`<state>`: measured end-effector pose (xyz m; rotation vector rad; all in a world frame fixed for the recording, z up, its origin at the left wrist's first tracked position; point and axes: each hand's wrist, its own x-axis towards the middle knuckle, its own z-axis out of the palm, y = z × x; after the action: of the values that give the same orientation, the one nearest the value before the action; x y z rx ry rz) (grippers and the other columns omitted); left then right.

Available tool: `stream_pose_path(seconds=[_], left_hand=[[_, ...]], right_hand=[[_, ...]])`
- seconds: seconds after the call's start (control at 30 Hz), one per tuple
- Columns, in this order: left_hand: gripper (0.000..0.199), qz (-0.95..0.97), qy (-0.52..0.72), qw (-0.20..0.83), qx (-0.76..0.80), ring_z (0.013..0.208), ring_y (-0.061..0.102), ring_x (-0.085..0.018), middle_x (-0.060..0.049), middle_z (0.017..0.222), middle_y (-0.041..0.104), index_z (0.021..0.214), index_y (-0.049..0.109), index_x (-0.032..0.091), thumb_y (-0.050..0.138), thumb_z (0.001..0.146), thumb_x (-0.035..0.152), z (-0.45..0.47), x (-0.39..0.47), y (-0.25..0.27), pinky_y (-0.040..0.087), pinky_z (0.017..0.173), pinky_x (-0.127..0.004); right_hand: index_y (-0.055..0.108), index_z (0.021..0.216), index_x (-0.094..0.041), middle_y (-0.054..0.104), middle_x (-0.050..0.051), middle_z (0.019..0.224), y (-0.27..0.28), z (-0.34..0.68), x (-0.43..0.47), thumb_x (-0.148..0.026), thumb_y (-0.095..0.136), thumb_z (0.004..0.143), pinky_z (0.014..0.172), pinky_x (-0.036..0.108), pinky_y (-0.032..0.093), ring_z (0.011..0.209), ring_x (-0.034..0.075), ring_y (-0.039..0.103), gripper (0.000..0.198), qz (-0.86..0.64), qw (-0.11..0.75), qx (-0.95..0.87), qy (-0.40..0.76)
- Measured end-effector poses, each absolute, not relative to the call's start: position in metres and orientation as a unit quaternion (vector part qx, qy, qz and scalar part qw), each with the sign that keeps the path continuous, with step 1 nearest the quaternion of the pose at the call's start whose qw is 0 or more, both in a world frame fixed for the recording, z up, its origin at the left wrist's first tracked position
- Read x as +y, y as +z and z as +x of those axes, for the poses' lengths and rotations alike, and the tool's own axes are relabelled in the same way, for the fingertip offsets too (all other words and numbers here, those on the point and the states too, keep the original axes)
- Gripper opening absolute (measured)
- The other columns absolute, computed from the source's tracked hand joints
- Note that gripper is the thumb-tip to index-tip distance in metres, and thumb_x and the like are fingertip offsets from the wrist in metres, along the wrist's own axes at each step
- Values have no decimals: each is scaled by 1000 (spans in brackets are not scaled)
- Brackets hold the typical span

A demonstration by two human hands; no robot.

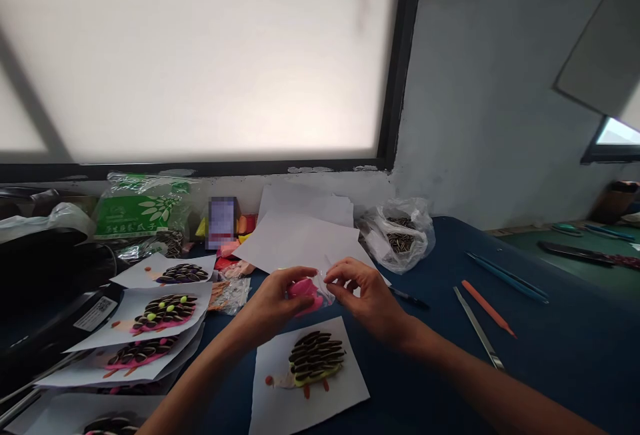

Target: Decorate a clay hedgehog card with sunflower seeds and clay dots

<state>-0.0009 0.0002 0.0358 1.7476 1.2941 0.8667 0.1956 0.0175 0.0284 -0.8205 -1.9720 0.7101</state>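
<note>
Small clear bag of pink clay, held up in two bare hands just beyond the far edge of a hedgehog card, which lies on the dark blue tabletop. The left hand is clamped on the bag, its thumb across the front. The right hand has thumb and forefinger pinched together on the clear plastic at the bag's right edge, its other fingers curled in.

The card is a white sheet bearing a hedgehog with spines of dark striped sunflower seeds, a yellow-green underside, a pale snout with a brownish-red nose pointing left, and two reddish-brown legs.

Left of the card, more hedgehog pictures lie overlapping, some with pink bodies. Beyond the card and the hands are blank white sheets; beyond it to the left is a green-and-clear seed packet, and beyond it to the right, an open plastic bag of sunflower seeds. Right of the card lie a silver metal tool, an orange pointed tool and a slim blue tool.
</note>
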Motion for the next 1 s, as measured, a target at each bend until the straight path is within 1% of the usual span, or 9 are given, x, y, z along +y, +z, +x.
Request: stream_pose_path(seconds=[0.1, 0.17, 0.23, 0.4, 0.5, 0.6, 0.7, 0.87, 1.0], left_hand=[[49, 678, 352, 417, 493, 91, 62, -24, -7, 97, 70, 120, 64, 20, 67, 73, 35, -1, 1, 32, 48, 80, -35], [49, 672, 359, 439, 476, 91, 62, -24, -7, 102, 70, 119, 64, 21, 69, 73, 34, -1, 1, 31, 48, 81, -36], [49, 668, 364, 453, 466, 91, 62, -24, -8, 104, 69, 119, 64, 21, 70, 72, 33, -1, 2, 30, 48, 81, -35], [47, 666, 369, 463, 453, 88, 62, -23, -6, 94, 71, 117, 66, 20, 72, 73, 35, 1, 1, 34, 48, 76, -32], [44, 646, 385, 495, 435, 84, 62, -20, -5, 89, 71, 114, 67, 18, 68, 78, 43, 2, 1, 36, 48, 74, -30], [45, 614, 405, 534, 416, 80, 63, -18, -4, 87, 71, 112, 67, 17, 70, 77, 45, 3, 2, 34, 48, 74, -29], [47, 593, 420, 559, 400, 82, 64, -18, -5, 92, 71, 112, 65, 17, 75, 73, 42, 3, 2, 30, 49, 75, -28], [51, 573, 438, 558, 409, 82, 65, -17, -5, 91, 71, 115, 62, 17, 75, 74, 42, 5, 1, 28, 49, 73, -27], [50, 565, 439, 554, 425, 80, 63, -16, -5, 91, 70, 113, 62, 16, 74, 73, 45, 8, -1, 31, 48, 71, -26]], right_hand=[[67, 88, -19, 66, 3, 88, 32, 195, 16, -18, 57, 85, 62, 27, 46, 72, 14, 59, 10, -344, 414, -800, 266], [67, 86, -18, 66, 2, 79, 32, 195, 15, -19, 57, 85, 60, 26, 45, 66, 14, 58, 10, -362, 395, -791, 297], [67, 82, -17, 65, 1, 72, 30, 195, 15, -21, 57, 85, 58, 26, 45, 63, 14, 57, 11, -364, 386, -771, 352], [70, 79, -16, 68, 3, 75, 27, 193, 18, -23, 63, 79, 68, 29, 49, 71, 16, 61, 10, -340, 400, -711, 467], [71, 77, -15, 66, 2, 70, 29, 192, 16, -23, 66, 77, 65, 28, 48, 66, 15, 59, 10, -334, 414, -691, 490], [73, 77, -16, 64, 1, 67, 30, 191, 13, -24, 66, 78, 62, 27, 46, 64, 14, 56, 11, -332, 421, -692, 483], [74, 78, -18, 65, 1, 70, 31, 191, 11, -25, 64, 80, 62, 27, 46, 66, 14, 56, 12, -327, 425, -707, 461], [75, 79, -19, 65, 0, 73, 30, 192, 13, -20, 63, 81, 63, 26, 46, 66, 14, 56, 13, -316, 424, -727, 437], [75, 82, -20, 68, 2, 81, 26, 191, 14, -18, 62, 82, 66, 26, 47, 72, 15, 60, 13, -316, 432, -746, 396]])
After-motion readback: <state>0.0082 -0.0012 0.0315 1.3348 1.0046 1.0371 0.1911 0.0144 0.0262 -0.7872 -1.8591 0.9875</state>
